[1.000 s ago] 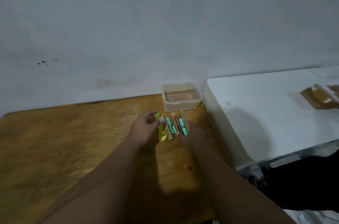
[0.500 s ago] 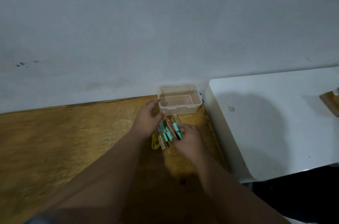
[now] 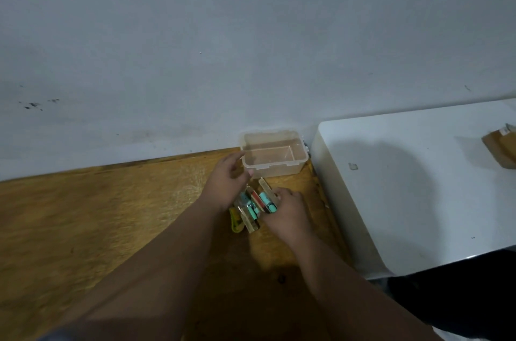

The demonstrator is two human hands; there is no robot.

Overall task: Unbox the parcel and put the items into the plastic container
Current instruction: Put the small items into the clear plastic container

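A clear plastic container [image 3: 290, 170] stands open and empty on the wooden table [image 3: 111, 215], against the wall. In front of it lie several small clear packs [image 3: 255, 205] holding teal and red items, with a yellow item [image 3: 236, 222] at their left end. My left hand [image 3: 226, 182] hovers over the left end of the packs, fingers spread, fingertips at the container's front left corner. My right hand [image 3: 289, 213] rests on the right side of the packs, fingers curled over the pack with a teal item. The brown cardboard parcel [image 3: 501, 149] lies on the white table at the far right.
A white table [image 3: 418, 187] butts against the wooden table's right edge, slightly higher. A grey wall runs close behind the container. A dark area lies below the white table at the lower right.
My left hand has moved from the packs up to the container's front left corner. My right hand has slid onto the right side of the packs. The view has shifted left.
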